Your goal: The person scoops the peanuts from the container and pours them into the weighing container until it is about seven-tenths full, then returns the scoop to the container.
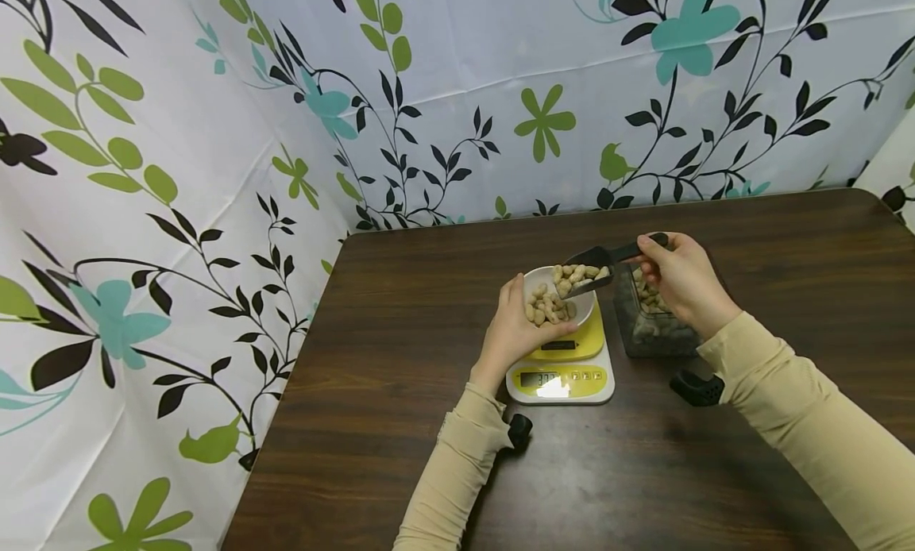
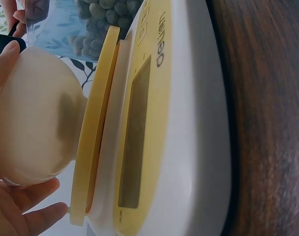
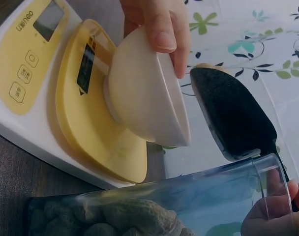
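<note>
Peanuts [image 1: 546, 306] lie in the white bowl [image 3: 139, 93], which rests on the yellow platform of the kitchen scale [image 1: 606, 368]. Your left hand [image 1: 513, 329] holds the bowl, thumb and fingers spread around its side. Your right hand [image 1: 682, 281] grips the black scoop [image 3: 235, 115] by its handle, with more peanuts in it over the bowl's rim. Beside the scale, a transparent container [image 1: 658, 343] holds further peanuts.

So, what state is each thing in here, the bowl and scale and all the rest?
Scale: switched on, digits on its display, too small to read surely.
White bowl: on the scale's yellow platform, partly filled with peanuts.
Black scoop: loaded with peanuts, over the bowl.
Clear container: uncovered, partly filled with peanuts.
Left grip: holding the bowl.
Right grip: holding the scoop.
</note>
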Demonstrator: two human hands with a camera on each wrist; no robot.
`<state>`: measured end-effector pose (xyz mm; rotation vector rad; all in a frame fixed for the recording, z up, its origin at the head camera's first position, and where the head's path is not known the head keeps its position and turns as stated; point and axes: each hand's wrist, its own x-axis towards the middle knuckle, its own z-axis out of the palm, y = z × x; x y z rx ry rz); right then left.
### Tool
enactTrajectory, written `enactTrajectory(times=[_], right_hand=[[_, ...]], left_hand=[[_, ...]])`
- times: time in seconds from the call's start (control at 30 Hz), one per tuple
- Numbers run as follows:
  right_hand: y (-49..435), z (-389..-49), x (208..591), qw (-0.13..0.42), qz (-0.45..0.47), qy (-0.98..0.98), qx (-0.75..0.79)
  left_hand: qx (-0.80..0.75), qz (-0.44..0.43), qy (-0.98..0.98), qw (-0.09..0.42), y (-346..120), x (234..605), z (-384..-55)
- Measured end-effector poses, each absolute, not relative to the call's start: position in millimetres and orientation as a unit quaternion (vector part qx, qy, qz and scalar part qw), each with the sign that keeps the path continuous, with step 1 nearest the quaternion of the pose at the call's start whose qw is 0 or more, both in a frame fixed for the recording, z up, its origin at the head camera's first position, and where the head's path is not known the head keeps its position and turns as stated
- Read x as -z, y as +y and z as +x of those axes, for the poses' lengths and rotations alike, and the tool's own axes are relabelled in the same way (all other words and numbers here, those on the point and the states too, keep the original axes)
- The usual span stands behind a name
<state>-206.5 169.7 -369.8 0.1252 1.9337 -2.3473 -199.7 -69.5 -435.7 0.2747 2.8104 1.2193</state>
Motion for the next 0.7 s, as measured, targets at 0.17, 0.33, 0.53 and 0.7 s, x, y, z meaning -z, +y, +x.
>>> enactTrajectory(times=[0.17,0.33,0.53,0.7], right_hand=[[166.7,-206.3,370.9,0.024,0.039,0.690,0.722],[164.1,-205.7,371.1,-0.011,0.031,0.739,0.673],[162.8,-203.7,366.9,-0.028,0.028,0.744,0.667],[163.4,-202.2,364.7,-0.030,0.034,0.736,0.676]], left_hand=[[-0.394,0.090,0.914,0.029,-69.5,435.9,-199.8],[-0.390,0.094,0.916,0.028,-68.8,435.1,-200.0],[-0.391,0.095,0.915,0.026,-69.1,433.9,-200.2],[-0.391,0.092,0.915,0.031,-68.5,433.1,-200.0]])
